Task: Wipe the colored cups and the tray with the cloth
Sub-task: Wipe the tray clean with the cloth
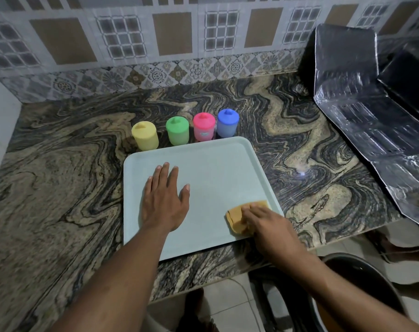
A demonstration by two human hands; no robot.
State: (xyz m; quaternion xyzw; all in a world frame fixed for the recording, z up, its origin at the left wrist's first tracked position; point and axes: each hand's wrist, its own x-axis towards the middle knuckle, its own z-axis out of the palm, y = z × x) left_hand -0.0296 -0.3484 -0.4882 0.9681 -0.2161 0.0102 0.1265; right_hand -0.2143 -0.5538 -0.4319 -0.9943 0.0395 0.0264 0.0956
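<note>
A pale blue tray (218, 173) lies flat on the marbled counter. My left hand (164, 200) presses flat on its left half with straight, spread fingers. My right hand (268, 222) presses a folded orange cloth (237, 218) onto the tray's near right corner, fingers lying over the cloth. Behind the tray's far edge stand lidded cups in a row: yellow (145, 135), green (177, 130), pink (203, 127) and blue (227, 122), all upright and apart from both hands.
A foil-covered stove guard (361, 111) rises at the right of the counter (60, 176). A tiled wall (155, 44) closes the back. Below the counter edge at the right stands a dark round bin (361, 283) on a tiled floor.
</note>
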